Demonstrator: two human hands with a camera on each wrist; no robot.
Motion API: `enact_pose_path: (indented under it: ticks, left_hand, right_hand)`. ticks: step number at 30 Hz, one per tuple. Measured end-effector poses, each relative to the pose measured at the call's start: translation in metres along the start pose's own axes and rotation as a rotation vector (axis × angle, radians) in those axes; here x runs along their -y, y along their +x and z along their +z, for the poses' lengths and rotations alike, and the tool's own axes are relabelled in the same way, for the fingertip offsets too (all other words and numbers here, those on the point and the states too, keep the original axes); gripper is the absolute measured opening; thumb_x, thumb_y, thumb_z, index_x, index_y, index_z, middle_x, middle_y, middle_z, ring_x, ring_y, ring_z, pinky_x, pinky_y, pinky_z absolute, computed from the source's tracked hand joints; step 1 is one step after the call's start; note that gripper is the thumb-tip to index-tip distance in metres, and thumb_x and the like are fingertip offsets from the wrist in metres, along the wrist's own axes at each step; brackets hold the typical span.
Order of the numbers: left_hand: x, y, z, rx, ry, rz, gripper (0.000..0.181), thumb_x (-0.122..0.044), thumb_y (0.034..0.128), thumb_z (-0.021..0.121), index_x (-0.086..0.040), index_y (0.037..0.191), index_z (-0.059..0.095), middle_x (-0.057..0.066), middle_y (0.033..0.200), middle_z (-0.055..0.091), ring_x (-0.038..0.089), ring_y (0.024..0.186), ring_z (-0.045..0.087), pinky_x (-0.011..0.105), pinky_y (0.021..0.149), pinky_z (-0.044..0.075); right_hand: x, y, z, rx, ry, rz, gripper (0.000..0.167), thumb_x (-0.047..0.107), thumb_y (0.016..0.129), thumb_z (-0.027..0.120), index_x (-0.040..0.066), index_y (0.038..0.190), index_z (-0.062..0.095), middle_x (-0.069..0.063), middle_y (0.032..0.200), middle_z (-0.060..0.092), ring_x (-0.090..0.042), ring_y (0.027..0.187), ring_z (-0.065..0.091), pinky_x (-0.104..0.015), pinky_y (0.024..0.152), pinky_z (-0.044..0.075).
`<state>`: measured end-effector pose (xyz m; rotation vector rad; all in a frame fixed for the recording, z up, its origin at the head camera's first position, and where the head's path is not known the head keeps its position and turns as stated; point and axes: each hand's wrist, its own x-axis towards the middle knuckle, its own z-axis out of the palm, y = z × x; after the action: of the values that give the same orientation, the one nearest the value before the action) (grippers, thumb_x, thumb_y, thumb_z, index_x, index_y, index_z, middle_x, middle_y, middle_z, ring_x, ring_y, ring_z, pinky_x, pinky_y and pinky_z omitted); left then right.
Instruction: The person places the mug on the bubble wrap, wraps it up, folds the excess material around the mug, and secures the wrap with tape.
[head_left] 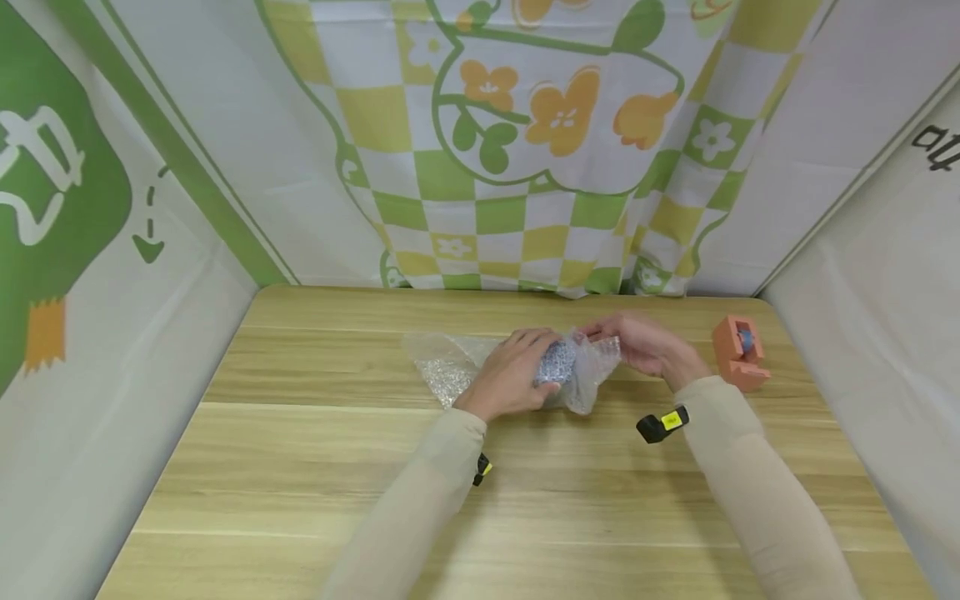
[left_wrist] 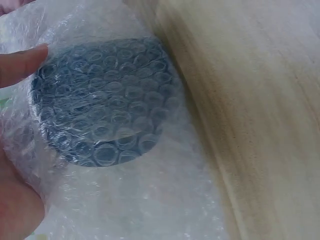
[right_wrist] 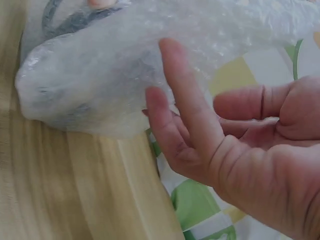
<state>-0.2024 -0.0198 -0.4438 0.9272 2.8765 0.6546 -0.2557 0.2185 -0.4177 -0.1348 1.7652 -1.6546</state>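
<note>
A round-ended blue object (head_left: pixel 555 363) lies inside clear bubble wrap (head_left: pixel 442 379) on the table. Its exact kind is hard to tell through the layers. My left hand (head_left: pixel 513 375) grips it from the left, with a fingertip and thumb at the wrap's sides in the left wrist view. To the right, my right hand (head_left: pixel 641 343) is beside the gathered end of the wrap. In the right wrist view its fingers (right_wrist: pixel 185 75) are extended and slightly bent against or just by the film, the thumb apart from them. Contact there cannot be told for sure.
An orange tape dispenser (head_left: pixel 738 354) with a blue roll stands at the right of the wooden table (head_left: pixel 300 467). A patterned cloth (head_left: pixel 495 225) hangs at the table's back edge. White walls (head_left: pixel 900 333) rise on both sides.
</note>
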Motion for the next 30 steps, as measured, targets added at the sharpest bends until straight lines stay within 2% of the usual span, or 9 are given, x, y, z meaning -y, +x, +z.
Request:
enact_pose_path:
  ticks: [7,9,12,15,19,25,30]
  left_hand:
    - [0.003,-0.003,0.006,-0.066,-0.138,-0.018,0.086,-0.030,0.0864,0.082,-0.004,0.154,0.035,0.012,0.157,0.042,0.026,0.144,0.037,0.040,0.120,0.027]
    - [0.005,-0.004,0.007,-0.077,-0.166,-0.021,0.088,-0.029,0.0863,0.082,-0.004,0.155,0.033,0.012,0.157,0.041,0.026,0.145,0.037,0.039,0.120,0.028]
    - [0.006,-0.005,0.009,-0.087,-0.202,-0.031,0.091,-0.029,0.0865,0.082,-0.005,0.157,0.029,0.013,0.159,0.037,0.026,0.146,0.035,0.040,0.119,0.028]
    - [0.007,-0.006,0.010,-0.100,-0.238,-0.042,0.095,-0.029,0.0860,0.082,-0.007,0.159,0.026,0.013,0.162,0.032,0.028,0.147,0.033,0.041,0.120,0.028]
    - [0.009,-0.008,0.011,-0.119,-0.289,-0.042,0.098,-0.027,0.0850,0.084,-0.007,0.160,0.024,0.014,0.164,0.027,0.030,0.147,0.032,0.041,0.119,0.028]
    - [0.009,-0.011,0.013,-0.124,-0.345,-0.056,0.097,-0.026,0.0870,0.082,-0.004,0.160,0.021,0.017,0.163,0.028,0.032,0.145,0.036,0.042,0.118,0.032]
    - [0.011,-0.012,0.014,-0.155,-0.371,-0.079,0.104,-0.023,0.0842,0.085,-0.004,0.160,0.016,0.020,0.158,0.034,0.035,0.140,0.043,0.044,0.114,0.037]
  right_hand:
    - [-0.021,-0.006,-0.002,0.053,0.021,-0.120,0.062,-0.018,0.090,0.050,-0.020,0.148,0.028,-0.020,0.133,0.056,-0.015,0.102,0.066,-0.027,0.088,0.057]
    - [-0.026,-0.008,0.000,0.056,0.010,-0.151,0.066,-0.017,0.088,0.054,-0.019,0.149,0.027,-0.022,0.138,0.052,-0.015,0.106,0.064,-0.029,0.091,0.056]
    - [-0.032,-0.008,0.006,0.039,-0.019,-0.188,0.068,-0.014,0.090,0.057,-0.020,0.149,0.024,-0.031,0.149,0.039,-0.018,0.115,0.059,-0.029,0.094,0.054]
    - [-0.037,-0.006,0.016,-0.019,-0.065,-0.215,0.064,-0.012,0.092,0.057,-0.021,0.148,0.025,-0.037,0.152,0.032,-0.027,0.120,0.055,-0.027,0.094,0.053]
    - [-0.039,-0.003,0.031,-0.135,-0.182,-0.220,0.063,-0.007,0.093,0.064,-0.019,0.147,0.032,-0.036,0.147,0.042,-0.036,0.119,0.055,-0.025,0.086,0.055]
    - [-0.040,-0.003,0.047,-0.258,-0.269,-0.227,0.062,0.000,0.093,0.069,-0.013,0.147,0.040,-0.030,0.136,0.053,-0.036,0.112,0.055,-0.023,0.076,0.054]
    - [-0.038,-0.001,0.056,-0.313,-0.396,-0.248,0.063,0.008,0.091,0.076,-0.013,0.142,0.046,-0.026,0.116,0.064,-0.031,0.099,0.061,-0.025,0.069,0.055]
